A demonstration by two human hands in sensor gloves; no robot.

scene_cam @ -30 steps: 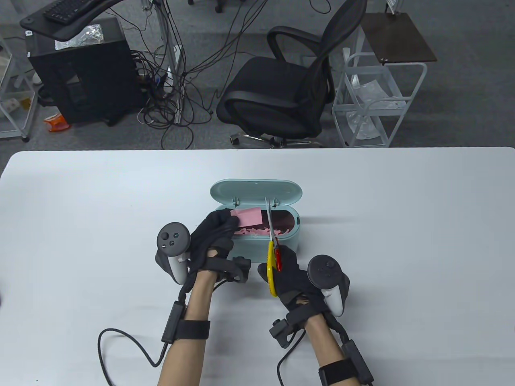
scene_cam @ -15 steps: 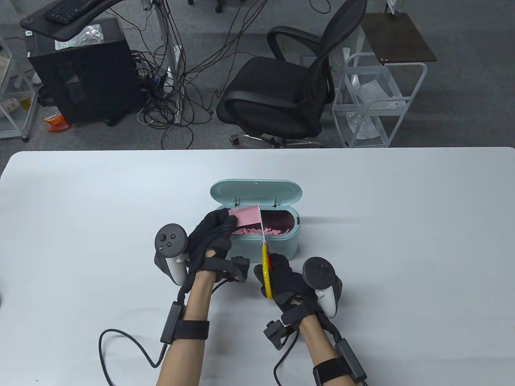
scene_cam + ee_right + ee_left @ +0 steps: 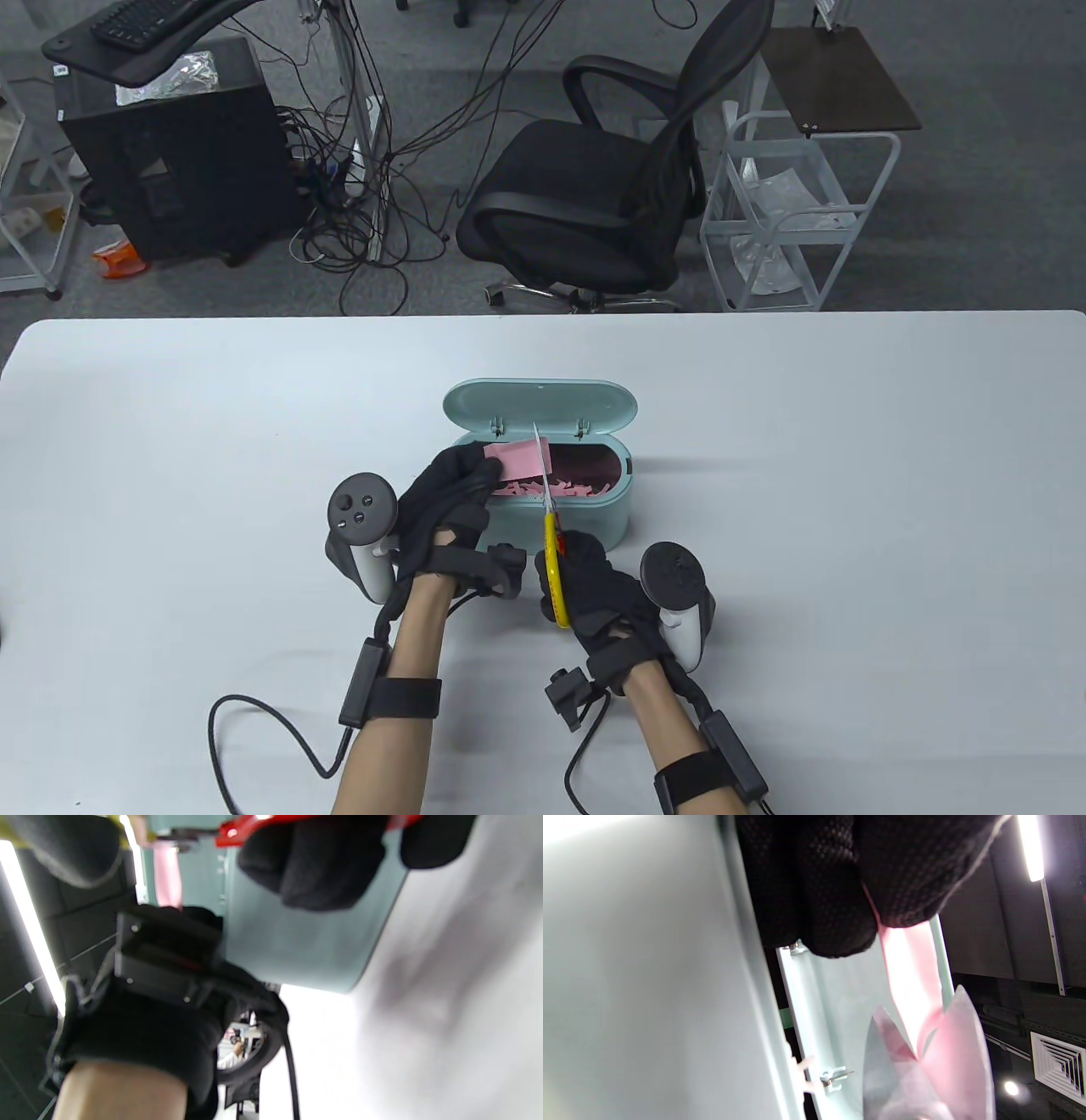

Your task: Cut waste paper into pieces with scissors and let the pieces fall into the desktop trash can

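Note:
A mint desktop trash can (image 3: pixel 594 514) stands mid-table with its lid (image 3: pixel 540 405) flipped open at the back, and several pink scraps (image 3: pixel 564 488) lie inside. My left hand (image 3: pixel 448 501) pinches a pink sheet of paper (image 3: pixel 517 459) over the can's left half. My right hand (image 3: pixel 598 586) grips yellow-and-red scissors (image 3: pixel 552 552). Their blades (image 3: pixel 543 467) point away from me and cross the sheet near its right edge. In the left wrist view the paper (image 3: pixel 912 980) hangs from my fingertips (image 3: pixel 908 878) and the blades sit around its edge. The right wrist view shows the red handle (image 3: pixel 271 825).
The white table (image 3: pixel 848 475) spreads wide on both sides of the can. Beyond its far edge stand a black office chair (image 3: pixel 611 195), a white wire cart (image 3: pixel 789 221) and a black computer tower (image 3: pixel 170 144) with loose cables. A cable (image 3: pixel 254 730) trails from my left wrist.
My right hand has shifted left with the scissors. The blades moved from right of the paper onto it, now crossing the sheet near its right edge. The left hand has held still.

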